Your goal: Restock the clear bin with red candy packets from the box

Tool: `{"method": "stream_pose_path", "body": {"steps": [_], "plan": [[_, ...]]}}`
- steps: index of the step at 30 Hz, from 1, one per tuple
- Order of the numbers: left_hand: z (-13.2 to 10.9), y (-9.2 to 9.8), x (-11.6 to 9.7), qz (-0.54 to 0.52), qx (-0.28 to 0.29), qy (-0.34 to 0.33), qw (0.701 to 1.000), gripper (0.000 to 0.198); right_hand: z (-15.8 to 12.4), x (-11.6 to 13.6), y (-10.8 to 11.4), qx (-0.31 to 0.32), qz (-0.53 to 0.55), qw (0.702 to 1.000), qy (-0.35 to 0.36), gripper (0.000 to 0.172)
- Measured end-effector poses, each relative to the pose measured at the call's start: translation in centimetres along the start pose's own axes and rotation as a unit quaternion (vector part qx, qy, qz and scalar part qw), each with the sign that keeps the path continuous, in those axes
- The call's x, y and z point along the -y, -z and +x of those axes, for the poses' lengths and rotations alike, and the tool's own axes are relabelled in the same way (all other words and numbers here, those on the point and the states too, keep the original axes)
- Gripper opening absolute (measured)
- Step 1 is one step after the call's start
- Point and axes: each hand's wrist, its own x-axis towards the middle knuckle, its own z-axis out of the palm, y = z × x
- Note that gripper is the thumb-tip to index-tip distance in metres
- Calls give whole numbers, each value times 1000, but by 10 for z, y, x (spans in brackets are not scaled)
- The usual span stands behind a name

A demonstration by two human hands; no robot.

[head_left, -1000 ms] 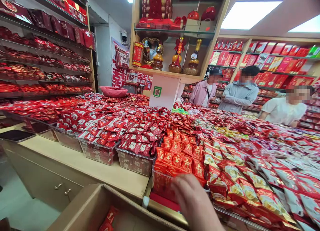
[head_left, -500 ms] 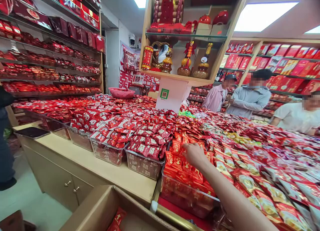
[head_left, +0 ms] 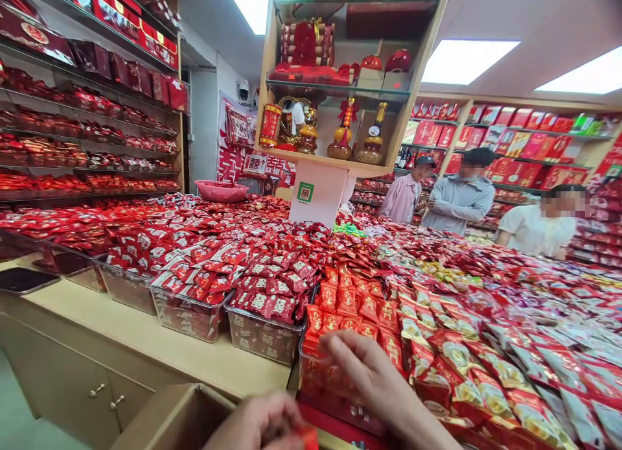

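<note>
My right hand (head_left: 362,366) hovers over the front of a clear plastic bin (head_left: 340,388) with its back toward me. Its thumb and fingers are slightly apart, and I see nothing between them. In the bin, red packets with gold lettering (head_left: 347,301) lie in rows. Low at the bottom edge, my left hand (head_left: 265,421) is blurred, with curled fingers closed on a red packet (head_left: 309,437), of which only a piece shows. Behind that hand is an open cardboard box (head_left: 165,414).
Left of the bin, several clear bins of red wrapped packets (head_left: 194,314) line the wooden counter (head_left: 194,349). More packets (head_left: 486,366) lie heaped on the right. A display cabinet (head_left: 321,158) hangs above, and several people (head_left: 459,200) are at the far side.
My right hand has drawn back from the packets toward the bin's front. My left hand has come into view with a red packet. The view has shifted right and tilted up slightly.
</note>
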Motion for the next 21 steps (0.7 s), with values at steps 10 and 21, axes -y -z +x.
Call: {"method": "stream_pose_path", "body": {"steps": [10, 21], "plan": [[39, -19, -36, -261, -102, -89, 956, 35, -39, -29, -29, -76, 428, 896, -89, 22], [29, -23, -37, -267, -71, 38, 960, 52, -50, -42, -34, -217, 213, 948, 91, 14]]}}
